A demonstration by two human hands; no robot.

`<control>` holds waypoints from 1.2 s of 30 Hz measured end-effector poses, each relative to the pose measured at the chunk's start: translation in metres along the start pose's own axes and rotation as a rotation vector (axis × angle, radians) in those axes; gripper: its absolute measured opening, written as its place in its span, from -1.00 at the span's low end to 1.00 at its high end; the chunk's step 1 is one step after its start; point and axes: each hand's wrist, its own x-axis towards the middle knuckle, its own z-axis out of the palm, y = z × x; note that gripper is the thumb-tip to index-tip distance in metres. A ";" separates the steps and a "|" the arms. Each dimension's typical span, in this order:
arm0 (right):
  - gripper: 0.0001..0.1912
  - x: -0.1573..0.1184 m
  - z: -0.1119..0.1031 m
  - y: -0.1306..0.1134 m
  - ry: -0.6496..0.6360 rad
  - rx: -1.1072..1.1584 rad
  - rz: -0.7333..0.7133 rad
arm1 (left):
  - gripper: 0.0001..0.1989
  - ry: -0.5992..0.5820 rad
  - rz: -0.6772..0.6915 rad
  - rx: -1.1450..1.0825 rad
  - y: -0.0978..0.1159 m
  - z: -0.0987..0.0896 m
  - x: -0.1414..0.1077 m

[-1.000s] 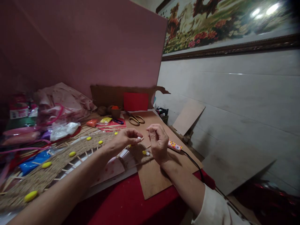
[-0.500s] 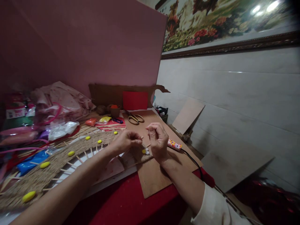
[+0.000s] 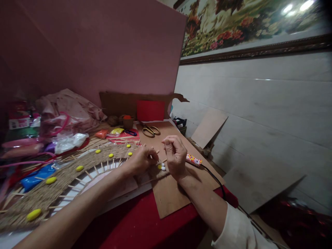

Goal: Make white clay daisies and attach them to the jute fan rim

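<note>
A curved twine-wrapped band point(image 3: 66, 178) with short wooden sticks along its edges and yellow oval pieces point(image 3: 80, 168) on top runs across the left of the table. Near its right end sits a small flower point(image 3: 162, 167), a yellow centre with white petals. My left hand point(image 3: 144, 159) is closed in a pinch right beside this flower, and its fingertips reach close to the petals. Whatever it pinches is too small to make out. Just right of the flower, my right hand point(image 3: 175, 155) is raised with its fingers curled together. Its grip is hidden from view.
Gold-handled scissors point(image 3: 150, 130) lie on the brown board point(image 3: 171, 200). A flower-patterned tool point(image 3: 193, 159) with a black cord rests right of my right hand. Clay packets, including a blue one point(image 3: 38, 177) and a white one point(image 3: 71, 142), are piled at the left.
My left hand has dipped slightly toward the flower, its fingertips now nearer the petals. My right hand stays curled in nearly the same place. The whole view has shifted a little.
</note>
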 end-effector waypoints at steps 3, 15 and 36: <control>-0.78 0.000 0.000 0.000 -0.009 0.002 0.008 | -0.91 0.009 0.039 0.045 -0.001 0.000 0.000; -0.78 -0.001 0.000 -0.001 -0.010 0.007 -0.008 | -0.90 0.024 0.070 0.112 -0.001 0.003 -0.001; -0.80 -0.001 -0.001 -0.002 -0.029 0.017 0.006 | -0.84 0.003 0.068 0.161 0.005 0.004 -0.004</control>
